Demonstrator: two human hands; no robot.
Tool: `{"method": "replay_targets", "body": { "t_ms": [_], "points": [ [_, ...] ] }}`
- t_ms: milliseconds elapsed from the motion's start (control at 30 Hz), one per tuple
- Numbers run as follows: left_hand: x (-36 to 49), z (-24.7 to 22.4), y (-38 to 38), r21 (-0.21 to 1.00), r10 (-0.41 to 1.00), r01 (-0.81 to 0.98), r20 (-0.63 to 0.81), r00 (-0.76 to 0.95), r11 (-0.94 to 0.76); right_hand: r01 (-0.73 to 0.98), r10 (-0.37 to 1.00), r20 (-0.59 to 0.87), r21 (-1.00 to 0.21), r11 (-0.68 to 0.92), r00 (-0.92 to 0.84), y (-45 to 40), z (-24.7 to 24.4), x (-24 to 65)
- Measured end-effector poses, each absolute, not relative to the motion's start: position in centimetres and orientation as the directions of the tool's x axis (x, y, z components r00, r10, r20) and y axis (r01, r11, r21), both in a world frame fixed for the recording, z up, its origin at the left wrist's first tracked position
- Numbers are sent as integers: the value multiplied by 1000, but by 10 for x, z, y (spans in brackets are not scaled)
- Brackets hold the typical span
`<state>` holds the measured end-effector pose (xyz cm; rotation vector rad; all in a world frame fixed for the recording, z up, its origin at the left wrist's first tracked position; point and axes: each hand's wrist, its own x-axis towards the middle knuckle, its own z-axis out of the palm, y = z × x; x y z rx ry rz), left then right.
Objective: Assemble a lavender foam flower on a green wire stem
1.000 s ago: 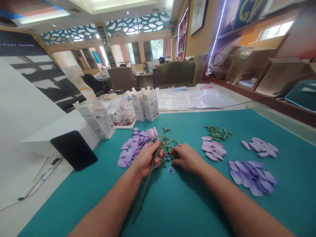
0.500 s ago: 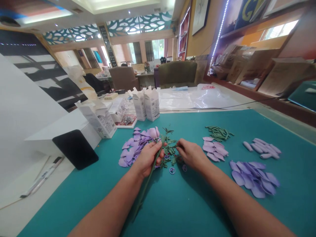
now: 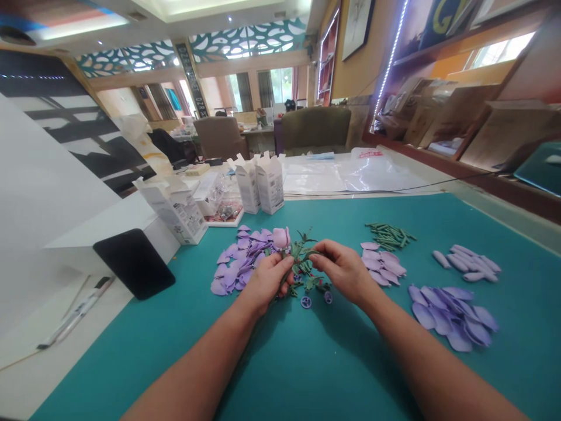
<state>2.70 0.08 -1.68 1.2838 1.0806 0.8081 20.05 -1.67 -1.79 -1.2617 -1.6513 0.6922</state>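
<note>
My left hand (image 3: 268,277) is closed around the green stem of an artificial flower. Its pale pink-purple head (image 3: 281,237) stands upright just above my fingers. Facing it, my right hand (image 3: 342,270) pinches the tip of a green plastic leaf (image 3: 310,254), which spans the space between both hands. Below and between them lie small green plastic parts (image 3: 312,283) and two purple spoked rings (image 3: 305,302). Behind my left hand is a heap of purple petals (image 3: 239,263), partly covered by it.
On the teal mat (image 3: 280,374), green sticks (image 3: 391,235), light petals (image 3: 382,263), purple petals (image 3: 456,318) and lilac tapered pieces (image 3: 473,262) form piles to the right. A black tablet (image 3: 135,264) leans at left. Opened white boxes (image 3: 270,184) stand behind.
The flower has turned more upright and shifted right. Its long stem, earlier slanting down past my left hand, is now mostly out of sight. My right hand has turned slightly, uncovering a purple ring.
</note>
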Motion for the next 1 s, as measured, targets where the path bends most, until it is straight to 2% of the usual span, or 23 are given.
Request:
{"method": "replay_targets", "body": {
  "t_ms": [1000],
  "points": [
    [29, -15, -4, 979, 907, 170, -174, 383, 116, 678, 886, 456, -624, 388, -87, -19, -18, 198]
  ]
}}
